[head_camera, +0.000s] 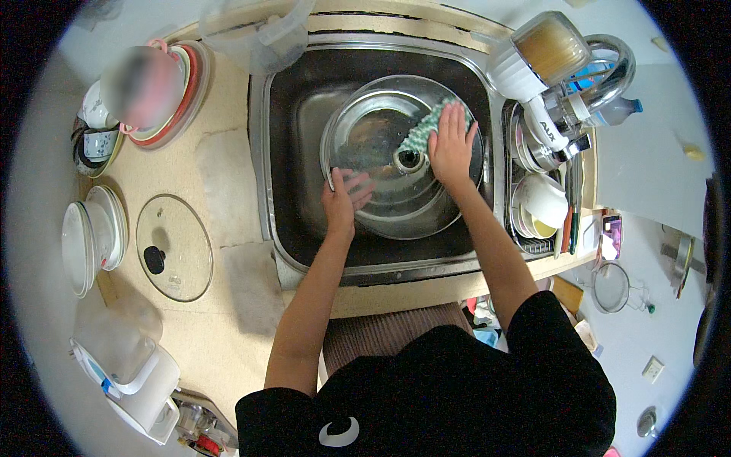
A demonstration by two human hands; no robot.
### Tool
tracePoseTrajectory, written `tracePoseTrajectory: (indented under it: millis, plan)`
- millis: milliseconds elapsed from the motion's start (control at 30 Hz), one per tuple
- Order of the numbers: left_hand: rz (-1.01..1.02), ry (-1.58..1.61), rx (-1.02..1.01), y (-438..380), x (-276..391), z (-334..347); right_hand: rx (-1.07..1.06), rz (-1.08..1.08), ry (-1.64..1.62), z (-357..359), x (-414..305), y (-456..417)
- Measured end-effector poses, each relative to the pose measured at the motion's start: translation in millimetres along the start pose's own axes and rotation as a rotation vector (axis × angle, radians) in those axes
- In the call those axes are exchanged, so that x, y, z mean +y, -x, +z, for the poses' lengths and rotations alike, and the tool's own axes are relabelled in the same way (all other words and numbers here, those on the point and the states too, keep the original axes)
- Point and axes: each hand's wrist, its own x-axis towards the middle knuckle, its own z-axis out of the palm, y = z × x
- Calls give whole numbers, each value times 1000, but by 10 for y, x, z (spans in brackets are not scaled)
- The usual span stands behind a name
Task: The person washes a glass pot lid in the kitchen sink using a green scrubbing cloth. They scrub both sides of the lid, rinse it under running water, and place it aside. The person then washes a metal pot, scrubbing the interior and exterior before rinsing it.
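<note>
A large round glass lid [365, 131] with a metal rim and a round centre fitting lies over the steel sink [297, 228], tilted a little. My left hand [345, 197] grips the lid's left edge, thumb on top, the fingers showing through the glass. Under the flat palm and fingers of my right hand [454, 140], a green and white cloth [425, 128] is pressed on the lid's upper right part. Below the lid, round metal shapes are visible through it; what they belong to I cannot tell.
A glass lid with a black knob [175, 248] lies on the left counter, near stacked plates [114, 228] and bowls. Right of the sink stand a dish rack [537, 247] with bowls [539, 200] and a faucet with a filter [542, 123]. A clear plastic container [285, 43] sits behind the sink.
</note>
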Motion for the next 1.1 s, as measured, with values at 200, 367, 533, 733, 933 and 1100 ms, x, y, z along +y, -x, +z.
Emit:
tracePoseTrajectory:
  millis: [200,367,533,733,933,1100]
  plan:
    - [151,44,52,46,8,81,-95,-4,-254,-14,-427,406]
    - [141,61,39,-33,-69,61,-244,-331,-397,-234,-705,394]
    - [158,20,105,-58,-149,44,-285,-685,-449,-216,-815,-33]
    - [150,46,92,-26,-122,88,-129,-603,-320,-15,-584,-540]
    - [160,-4,107,3,-104,100,-30,-115,-140,-12,31,-220]
    - [151,17,125,-7,-99,122,-138,141,-113,-187,-38,609]
